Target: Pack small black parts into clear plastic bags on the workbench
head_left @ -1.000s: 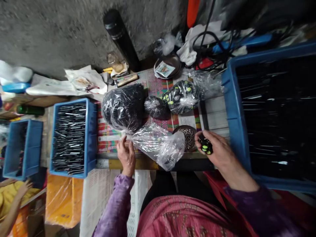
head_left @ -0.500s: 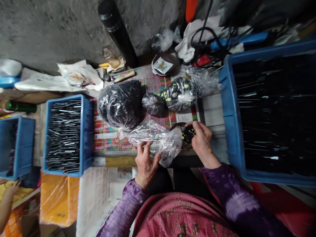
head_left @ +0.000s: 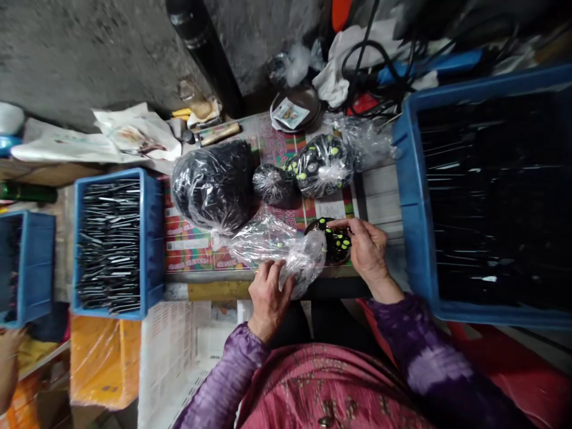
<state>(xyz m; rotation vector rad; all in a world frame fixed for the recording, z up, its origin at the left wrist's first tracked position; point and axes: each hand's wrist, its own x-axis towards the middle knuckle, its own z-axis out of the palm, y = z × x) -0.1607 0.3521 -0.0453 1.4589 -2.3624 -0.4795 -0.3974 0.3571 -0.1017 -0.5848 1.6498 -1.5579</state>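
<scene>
In the head view, your left hand [head_left: 270, 298] is at the near edge of a crumpled clear bag [head_left: 263, 238], fingers bent; whether they pinch the plastic, you cannot tell from here. Your right hand [head_left: 370, 253] is at the right side of a dark dish [head_left: 342, 261], forefinger stretched over the black-and-green pieces [head_left: 342, 243] lying in it; its palm side is hidden, so you cannot tell whether it grips anything. The clear bag overlaps the dish's left side.

Farther back on your tabletop [head_left: 384, 199], upon a printed sheet [head_left: 187, 245], sit three filled bags in a row: a large bag of black contents [head_left: 212, 187], a small dark bag [head_left: 273, 183] and a bag of black-and-green pieces [head_left: 325, 167]. Left of the sheet you have a blue crate [head_left: 152, 238] packed with thin dark pieces; at your right stands a larger blue bin [head_left: 413, 208] with dark contents.
</scene>
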